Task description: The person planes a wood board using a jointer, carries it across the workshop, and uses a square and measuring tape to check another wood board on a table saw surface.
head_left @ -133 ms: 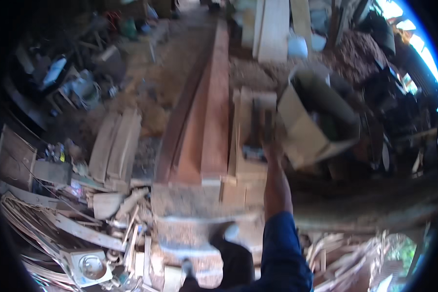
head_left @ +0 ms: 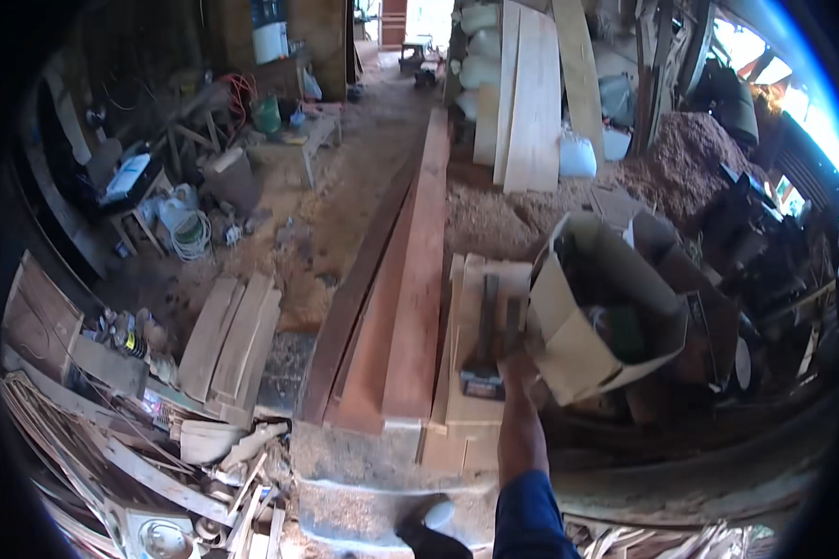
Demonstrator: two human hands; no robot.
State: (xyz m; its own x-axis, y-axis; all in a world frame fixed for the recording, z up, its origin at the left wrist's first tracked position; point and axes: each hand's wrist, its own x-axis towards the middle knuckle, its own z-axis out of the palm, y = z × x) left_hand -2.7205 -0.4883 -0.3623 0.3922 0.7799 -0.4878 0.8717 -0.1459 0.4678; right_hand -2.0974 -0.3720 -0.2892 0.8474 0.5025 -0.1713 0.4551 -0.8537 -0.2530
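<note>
My right hand reaches forward from the lower edge and is closed on a dark tool with bar-like parts, lying on light boards; its exact kind is unclear. Just right of the hand is an open cardboard box with dark and green contents. Long reddish planks lie side by side to the left of the tool, on a grimy work surface. My left hand is not in view. A shod foot shows at the bottom.
Short boards and scrap wood lie at left. Behind are a low bench, a coiled hose, upright boards, white sacks and a shavings pile. A passage runs toward a bright doorway.
The whole scene sits lower in the picture as my view has tilted up, showing more of the doorway. My right hand stays at the dark tool.
</note>
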